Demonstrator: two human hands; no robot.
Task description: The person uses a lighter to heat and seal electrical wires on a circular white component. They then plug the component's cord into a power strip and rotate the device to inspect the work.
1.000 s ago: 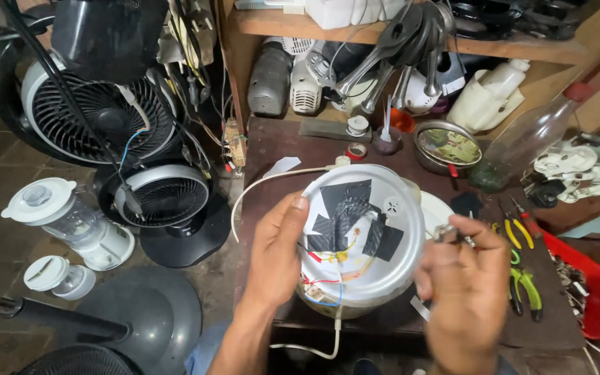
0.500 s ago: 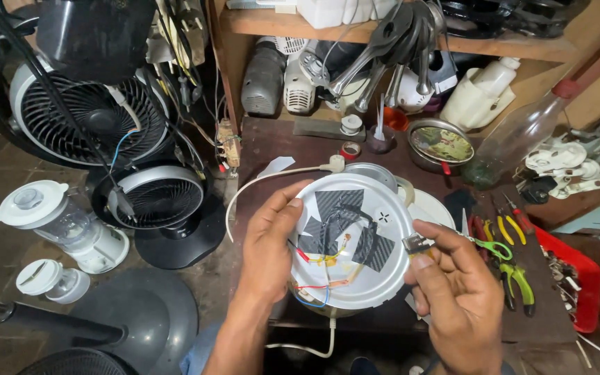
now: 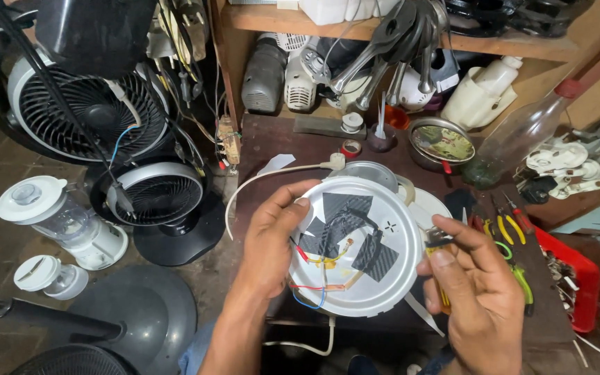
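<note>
The left hand holds a round white appliance base with exposed wiring by its left edge, with the thumb and fingers clamped on the rim. The base is above the dark brown wooden table, in front of the person, and it is tilted so that its open underside faces up toward the camera. Being round, it has no clear long axis. Inside it there are dark patches like tape, and thin red, yellow and blue wires near the lower left part. A white power cord goes out from the top of the base and curves to the left; another piece of the cord hangs below the base.

The right hand is just beside the right edge of the base. Its fingers are together, pinching a small yellowish part; what this part is, I cannot tell.

On the table to the right lie pliers with yellow and green handles and a red plastic tray. Behind them stand a round metal bowl and a clear plastic bottle with a red cap. On the floor to the left are black fan heads and a white blender jar.
</note>
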